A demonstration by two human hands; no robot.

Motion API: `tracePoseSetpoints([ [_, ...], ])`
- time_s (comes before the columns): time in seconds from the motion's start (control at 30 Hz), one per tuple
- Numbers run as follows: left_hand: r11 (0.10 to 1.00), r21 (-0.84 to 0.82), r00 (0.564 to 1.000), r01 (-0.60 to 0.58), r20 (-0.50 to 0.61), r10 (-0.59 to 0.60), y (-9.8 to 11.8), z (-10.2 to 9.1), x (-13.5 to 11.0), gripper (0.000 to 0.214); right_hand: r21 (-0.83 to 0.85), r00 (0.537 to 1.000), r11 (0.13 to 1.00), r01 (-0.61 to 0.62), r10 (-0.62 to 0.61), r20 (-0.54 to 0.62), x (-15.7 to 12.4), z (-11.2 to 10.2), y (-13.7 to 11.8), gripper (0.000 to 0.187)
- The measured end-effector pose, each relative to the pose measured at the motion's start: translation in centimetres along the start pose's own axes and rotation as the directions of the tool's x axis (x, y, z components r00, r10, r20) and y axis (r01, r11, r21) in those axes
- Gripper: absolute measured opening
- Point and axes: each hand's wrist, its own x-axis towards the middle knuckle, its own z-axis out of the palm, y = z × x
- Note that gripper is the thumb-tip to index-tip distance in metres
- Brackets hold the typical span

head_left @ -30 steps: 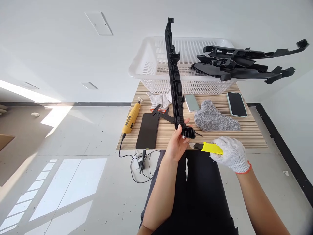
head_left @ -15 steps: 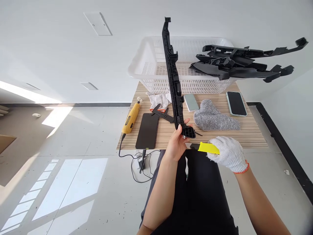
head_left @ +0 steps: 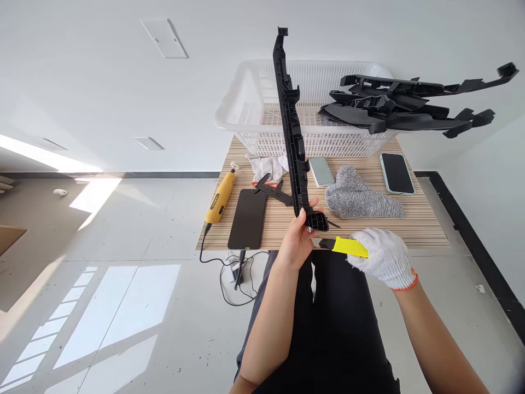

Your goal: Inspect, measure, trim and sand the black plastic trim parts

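Note:
My bare left hand (head_left: pixel 298 241) grips the lower end of a long black plastic trim piece (head_left: pixel 292 126), which stands nearly upright with ribs and clips facing me. In a white knitted glove, my right hand (head_left: pixel 379 256) is closed around a yellow utility knife (head_left: pixel 350 247). The knife's blade points left, close to my left hand and the bottom of the trim piece; whether it touches anything I cannot tell. Behind the trim piece lies a black caliper (head_left: pixel 274 191), partly hidden by it.
A white plastic basket (head_left: pixel 235 123) at the back holds several black trim pieces (head_left: pixel 394 106) jutting out right. On the slatted table (head_left: pixel 283 235) lie a yellow rotary tool (head_left: pixel 221 198), a black tablet-like device (head_left: pixel 246 219), a glove (head_left: pixel 266 168), a grey sock (head_left: pixel 361 197), a phone (head_left: pixel 397 173) and a pale green box (head_left: pixel 321 172).
Almost nothing differs. Both hands, the trim piece and the knife hold nearly the same places, with only a very slight shift of the whole view.

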Motion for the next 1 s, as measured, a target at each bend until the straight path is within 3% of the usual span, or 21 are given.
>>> tracePoseSetpoints([
  [0.2,1.0,0.006,0.999,0.004,-0.033,-0.004,0.08,0.23,-0.03,0.027,-0.015,1.0,1.0,0.005,-0.005,-0.019,-0.03,0.02,-0.11,0.029],
  [0.53,1.0,0.018,1.0,-0.011,0.007,0.01,-0.11,-0.2,0.12,0.027,-0.035,1.0,0.999,-0.017,0.017,-0.011,-0.19,0.09,-0.21,0.027],
  [1.0,0.999,0.045,0.998,-0.008,-0.06,0.011,0.07,0.27,0.05,0.026,-0.027,0.999,0.999,-0.03,0.031,0.011,-0.18,-0.23,-0.22,0.028],
])
